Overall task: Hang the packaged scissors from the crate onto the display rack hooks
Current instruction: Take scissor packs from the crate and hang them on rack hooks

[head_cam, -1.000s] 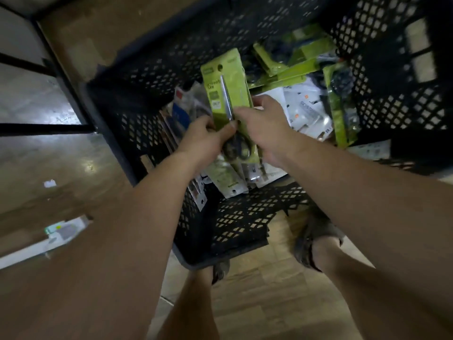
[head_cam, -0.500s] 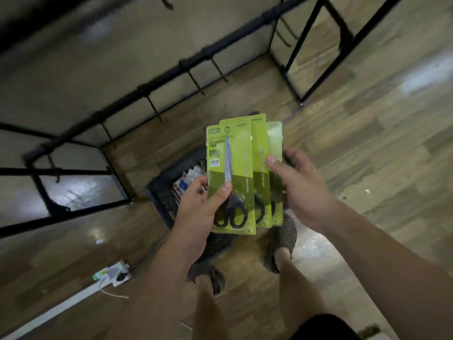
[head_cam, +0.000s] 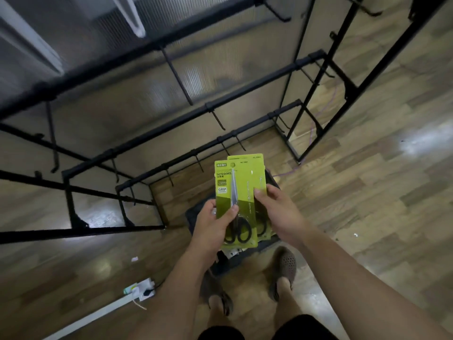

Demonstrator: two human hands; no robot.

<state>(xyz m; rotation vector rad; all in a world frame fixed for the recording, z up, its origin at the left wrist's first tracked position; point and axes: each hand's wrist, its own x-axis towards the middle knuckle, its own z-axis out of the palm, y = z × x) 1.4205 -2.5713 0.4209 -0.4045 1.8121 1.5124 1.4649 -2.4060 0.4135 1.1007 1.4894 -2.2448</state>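
Wooden floor [head_cam: 367,192], black rack [head_cam: 171,124] in front. Green scissors packs [head_cam: 241,182] are held upright above the crate [head_cam: 245,258]; the left hand [head_cam: 212,231] has its grip clamped on the front pack, the right hand [head_cam: 279,212] on the rear one.

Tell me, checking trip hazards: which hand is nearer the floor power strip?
Left. The left hand grips the scissor packs up and right of the power strip; the right hand holds them farther right.

Shop; hooked black display rack [head_cam: 208,106]
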